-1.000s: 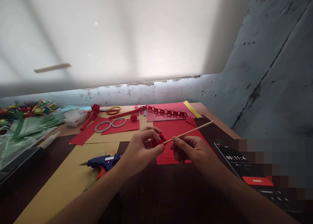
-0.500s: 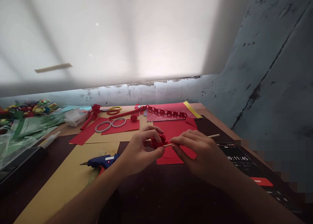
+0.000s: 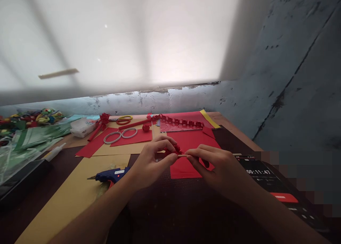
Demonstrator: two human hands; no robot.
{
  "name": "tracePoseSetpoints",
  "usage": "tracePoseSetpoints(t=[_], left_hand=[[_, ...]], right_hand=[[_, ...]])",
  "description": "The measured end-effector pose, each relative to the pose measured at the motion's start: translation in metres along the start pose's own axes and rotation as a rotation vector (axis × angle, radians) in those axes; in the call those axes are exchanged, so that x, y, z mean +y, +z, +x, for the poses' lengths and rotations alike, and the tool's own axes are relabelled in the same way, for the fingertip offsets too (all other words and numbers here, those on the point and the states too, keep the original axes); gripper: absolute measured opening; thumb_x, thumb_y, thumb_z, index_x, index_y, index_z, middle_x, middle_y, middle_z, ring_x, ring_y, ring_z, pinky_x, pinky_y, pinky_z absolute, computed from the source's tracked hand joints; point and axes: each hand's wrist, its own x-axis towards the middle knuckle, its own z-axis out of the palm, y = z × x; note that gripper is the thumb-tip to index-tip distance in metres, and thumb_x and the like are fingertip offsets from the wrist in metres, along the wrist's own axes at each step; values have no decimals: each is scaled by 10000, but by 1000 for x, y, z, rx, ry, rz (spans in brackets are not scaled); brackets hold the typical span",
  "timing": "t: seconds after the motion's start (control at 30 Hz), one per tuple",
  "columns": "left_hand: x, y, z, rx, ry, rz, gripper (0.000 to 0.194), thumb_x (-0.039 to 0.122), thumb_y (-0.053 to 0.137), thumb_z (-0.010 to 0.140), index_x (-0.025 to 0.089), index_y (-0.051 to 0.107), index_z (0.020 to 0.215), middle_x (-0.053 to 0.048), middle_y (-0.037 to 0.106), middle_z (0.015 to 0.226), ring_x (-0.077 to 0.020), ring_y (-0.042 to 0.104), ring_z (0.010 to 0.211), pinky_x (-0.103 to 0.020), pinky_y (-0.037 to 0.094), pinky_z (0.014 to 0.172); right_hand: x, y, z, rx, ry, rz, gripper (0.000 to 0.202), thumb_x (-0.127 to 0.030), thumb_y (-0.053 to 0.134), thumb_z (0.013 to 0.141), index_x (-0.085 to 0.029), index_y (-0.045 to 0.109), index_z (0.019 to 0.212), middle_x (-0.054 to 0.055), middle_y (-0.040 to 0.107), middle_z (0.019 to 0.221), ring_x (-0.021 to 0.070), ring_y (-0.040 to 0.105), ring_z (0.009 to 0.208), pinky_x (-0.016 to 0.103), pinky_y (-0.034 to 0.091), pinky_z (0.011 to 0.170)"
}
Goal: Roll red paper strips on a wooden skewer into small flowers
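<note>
My left hand (image 3: 153, 162) is closed around a red paper flower (image 3: 170, 151), which the fingers partly cover. A thin wooden stick (image 3: 182, 156) runs from the flower into my right hand (image 3: 217, 166), whose thumb and fingers pinch it. The stick's far end shows past the right knuckles. Under both hands lies a sheet of red paper (image 3: 183, 173) on the dark table. Left of my left wrist rests a blue glue gun (image 3: 112, 174) with a small red light on.
Behind are two white rings (image 3: 112, 137), a small red paper rose (image 3: 145, 128), yellow-handled scissors (image 3: 124, 120) and a red paper chain (image 3: 181, 122). A phone with a timer (image 3: 262, 176) lies right, a plastic box (image 3: 83, 127) back left.
The stick has turned to lie more level, its far end lower behind my right hand. The flower has shifted slightly within my left fingers.
</note>
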Motion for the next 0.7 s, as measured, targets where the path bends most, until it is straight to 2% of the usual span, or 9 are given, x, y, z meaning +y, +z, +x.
tracePoseSetpoints(t=[0.2,0.37,0.7], left_hand=[[-1,1,1,41,-12,42,163,248,656,906,163,658,766,-86,600,1086,-214,627,1044,-315,549,860],[-3,0,1,48,-60,29,200,293,667,898,155,699,757,-103,577,1129,-228,637,1041,-317,578,807],[-4,0,2,34,-89,2,150,253,718,858,142,687,762,-101,565,1161,-232,616,1101,-298,574,829]], right_hand=[[1,2,1,62,-79,-43,203,-291,558,991,-217,733,1060,54,716,883,190,638,764,341,480,699],[1,4,0,116,-117,-113,199,-283,567,985,-206,740,1044,62,722,877,199,635,754,361,492,705],[6,7,0,202,-147,-107,131,-242,628,954,-214,732,1029,42,726,913,194,618,785,373,485,751]])
